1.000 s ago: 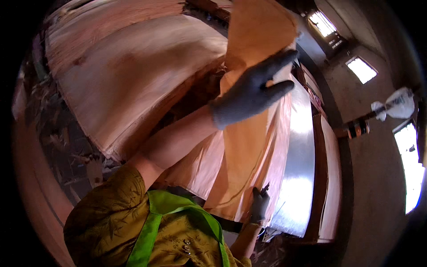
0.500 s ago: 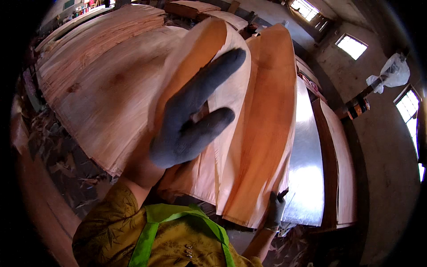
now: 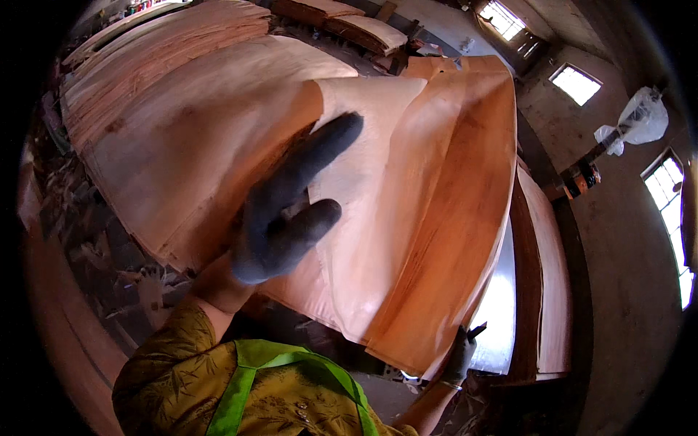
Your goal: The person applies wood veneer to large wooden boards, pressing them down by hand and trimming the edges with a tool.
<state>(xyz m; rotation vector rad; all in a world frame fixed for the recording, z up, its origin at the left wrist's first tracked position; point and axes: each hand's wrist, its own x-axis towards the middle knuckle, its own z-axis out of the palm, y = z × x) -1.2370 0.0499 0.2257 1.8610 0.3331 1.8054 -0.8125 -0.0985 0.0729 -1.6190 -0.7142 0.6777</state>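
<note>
My left hand [image 3: 294, 200], in a dark grey glove, reaches over thin wood veneer. Its fingers lie straight together with the thumb apart, and nothing is in them. Beneath it a pale veneer sheet [image 3: 356, 240] lies partly over the stack. Just to the right, a broad orange-brown veneer sheet [image 3: 451, 211] bulges upward in a curve. My right hand [image 3: 459, 356], also gloved, is closed by that sheet's near right corner. A short dark object [image 3: 477, 331] sticks out of it, its kind unclear. Whether these fingers also pinch the sheet cannot be told.
A large veneer stack [image 3: 182, 138] fills the left. On the right are a shiny metal surface [image 3: 498, 312] and another veneer stack [image 3: 552, 283]. A post wrapped in clear plastic [image 3: 643, 120] juts from the right. Wood scraps [image 3: 145, 291] litter the floor at left.
The orange-brown sheet has shifted right and now covers much of the metal surface. The raised pale sheet has dropped flatter. My left hand has moved left and slightly down, my right slightly right.
</note>
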